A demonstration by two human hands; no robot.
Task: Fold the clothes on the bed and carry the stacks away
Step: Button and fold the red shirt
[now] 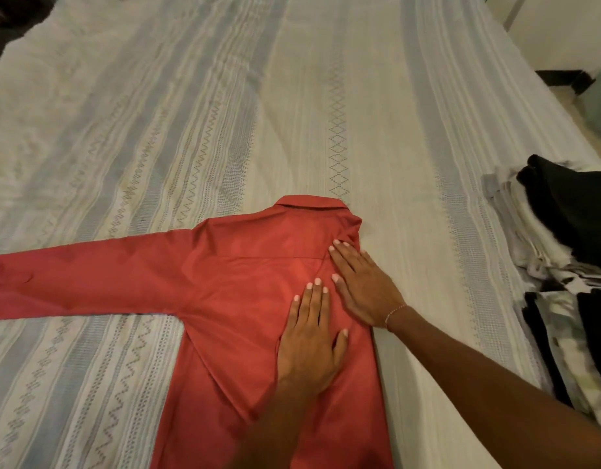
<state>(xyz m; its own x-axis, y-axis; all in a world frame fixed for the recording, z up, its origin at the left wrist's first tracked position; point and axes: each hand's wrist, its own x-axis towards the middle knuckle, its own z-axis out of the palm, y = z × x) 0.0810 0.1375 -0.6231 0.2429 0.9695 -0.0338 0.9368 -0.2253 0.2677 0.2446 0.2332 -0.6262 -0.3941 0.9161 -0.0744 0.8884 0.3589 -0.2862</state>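
A red collared shirt (245, 279) lies back-up on the bed, collar away from me. Its left sleeve stretches flat toward the left edge of the view. The right side is folded in, leaving a straight edge down the right. My left hand (311, 340) lies flat on the shirt's middle, fingers straight and pointing away. My right hand (363, 289) presses flat on the folded right shoulder area, fingers straight, a thin bracelet on the wrist.
The bed (191, 113) has a pale striped, patterned cover. A stack of folded clothes (563, 265) in black, white and grey sits at the right edge. The bed's right side drops off near white furniture (563, 28).
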